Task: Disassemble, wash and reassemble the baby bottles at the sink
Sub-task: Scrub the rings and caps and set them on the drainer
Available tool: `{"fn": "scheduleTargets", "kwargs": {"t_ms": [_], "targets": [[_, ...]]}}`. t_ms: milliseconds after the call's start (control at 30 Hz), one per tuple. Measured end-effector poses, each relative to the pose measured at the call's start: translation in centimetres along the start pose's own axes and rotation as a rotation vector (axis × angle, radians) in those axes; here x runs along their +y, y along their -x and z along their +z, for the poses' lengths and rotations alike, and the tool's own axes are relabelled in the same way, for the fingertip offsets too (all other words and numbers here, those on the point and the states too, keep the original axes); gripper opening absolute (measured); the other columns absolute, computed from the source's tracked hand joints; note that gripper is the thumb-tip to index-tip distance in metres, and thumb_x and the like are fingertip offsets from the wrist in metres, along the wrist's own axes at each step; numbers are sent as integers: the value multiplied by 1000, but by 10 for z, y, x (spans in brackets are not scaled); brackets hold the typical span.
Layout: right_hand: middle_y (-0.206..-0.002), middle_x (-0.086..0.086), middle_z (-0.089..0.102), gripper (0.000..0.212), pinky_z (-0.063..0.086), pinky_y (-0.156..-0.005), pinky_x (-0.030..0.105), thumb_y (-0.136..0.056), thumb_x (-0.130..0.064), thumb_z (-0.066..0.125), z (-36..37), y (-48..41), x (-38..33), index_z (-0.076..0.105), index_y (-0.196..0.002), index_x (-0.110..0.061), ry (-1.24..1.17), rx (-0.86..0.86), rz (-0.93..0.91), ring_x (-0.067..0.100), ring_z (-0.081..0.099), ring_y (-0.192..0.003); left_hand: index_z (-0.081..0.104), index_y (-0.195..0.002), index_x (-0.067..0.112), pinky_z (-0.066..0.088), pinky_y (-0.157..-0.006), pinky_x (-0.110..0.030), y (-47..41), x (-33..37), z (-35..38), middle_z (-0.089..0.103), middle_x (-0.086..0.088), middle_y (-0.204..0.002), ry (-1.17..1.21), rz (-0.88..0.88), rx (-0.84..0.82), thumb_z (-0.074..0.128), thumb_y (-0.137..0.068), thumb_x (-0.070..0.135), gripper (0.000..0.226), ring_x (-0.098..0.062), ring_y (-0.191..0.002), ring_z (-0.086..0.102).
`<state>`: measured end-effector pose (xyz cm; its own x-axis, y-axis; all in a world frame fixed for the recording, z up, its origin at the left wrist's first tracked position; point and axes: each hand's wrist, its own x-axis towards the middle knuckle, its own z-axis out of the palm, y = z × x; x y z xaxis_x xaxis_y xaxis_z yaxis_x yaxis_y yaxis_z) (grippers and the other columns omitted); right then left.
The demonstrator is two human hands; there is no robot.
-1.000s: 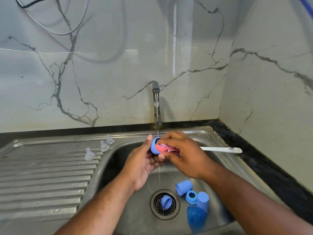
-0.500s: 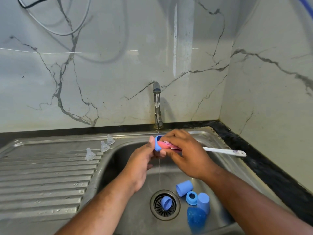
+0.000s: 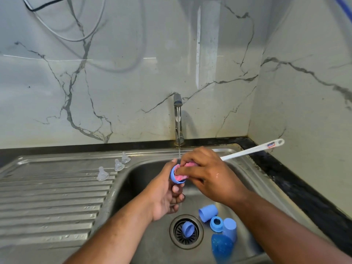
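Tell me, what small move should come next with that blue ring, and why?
Probably twist the pink brush round inside the blue ring under the tap's stream: the left hand holds the ring, the right hand presses the brush into it.

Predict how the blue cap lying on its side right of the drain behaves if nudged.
The cap lies on its curved side, so it would probably roll. It looks like hollow plastic, so it is likely light and stiff. Water is running into the steel sink, so the cap may also slide easily.

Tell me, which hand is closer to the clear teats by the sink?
Left. The left hand, holding a blue ring, is right of the clear teats; the right hand is farther right, gripping the pink brush.
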<state>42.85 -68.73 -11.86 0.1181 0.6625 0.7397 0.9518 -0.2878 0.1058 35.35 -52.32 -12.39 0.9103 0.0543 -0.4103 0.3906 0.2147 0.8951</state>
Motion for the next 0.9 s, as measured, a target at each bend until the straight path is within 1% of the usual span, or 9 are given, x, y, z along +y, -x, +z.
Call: {"fn": "scheduleTargets", "kwargs": {"t_ms": [100,200,333,433,533,633,767,833,900], "targets": [[-110,1,64,20,48,-78,40,-88,-10,73,2,-2,-1,77,-104,-22,44,-3,59,25,59,-97,63,-69,18,38,-61,-29,-2,0,-2,46,2,-54,-27,82,0,47,-91,71,60,-13,-56,53],[-105,0,63,20,48,-72,34,-86,-14,75,4,-5,-7,77,-104,-23,85,-30,202,24,57,-91,70,-83,17,40,-65,-30,-4,4,-6,57,-1,-61,-67,226,47,48,-96,63,53,-13,-59,56],[-101,-7,58,19,37,-67,28,-89,-25,62,5,-7,-13,73,-104,-26,136,-153,374,18,55,-92,73,-97,19,41,-75,-26,-5,0,-8,71,3,-77,-201,453,92,50,-99,52,41,-4,-72,64],[-100,-8,55,19,41,-70,32,-94,-32,52,1,-7,-12,66,-104,-23,18,-266,471,14,51,-92,70,-110,13,46,-79,-13,-7,-5,-7,76,3,-98,-259,605,76,54,-97,43,37,-1,-93,67],[-89,-7,51,19,47,-71,39,-86,-43,55,-3,-7,-13,56,-89,-24,-175,-302,536,11,50,-82,68,-115,15,46,-87,-14,-8,-7,-8,75,0,-107,-264,707,91,57,-91,43,39,-7,-104,67],[-90,-11,50,21,41,-66,32,-85,-49,64,-5,-7,-12,54,-90,-31,-123,-283,546,10,53,-83,64,-122,13,49,-87,-16,-8,-8,-4,74,-3,-112,-260,756,96,62,-95,29,32,-8,-104,68],[-98,-12,55,18,31,-63,26,-89,-33,65,-11,-4,-9,64,-107,-28,70,-242,465,13,54,-90,61,-128,13,50,-85,-15,-8,-11,-1,71,-5,-117,-228,764,59,66,-94,3,36,-3,-102,66],[-102,-10,60,23,36,-64,28,-85,-28,66,-12,-2,-7,67,-108,-26,134,-223,404,15,56,-93,62,-128,13,51,-83,-14,-7,-9,-1,72,-4,-117,-200,742,34,69,-92,3,39,-4,-102,67],[-100,-9,61,22,41,-63,29,-83,-26,69,-14,-1,-9,68,-105,-25,141,-184,377,16,57,-90,64,-126,16,51,-80,-15,-4,-5,-1,74,0,-113,-146,698,35,70,-93,16,33,-4,-101,67]]}}
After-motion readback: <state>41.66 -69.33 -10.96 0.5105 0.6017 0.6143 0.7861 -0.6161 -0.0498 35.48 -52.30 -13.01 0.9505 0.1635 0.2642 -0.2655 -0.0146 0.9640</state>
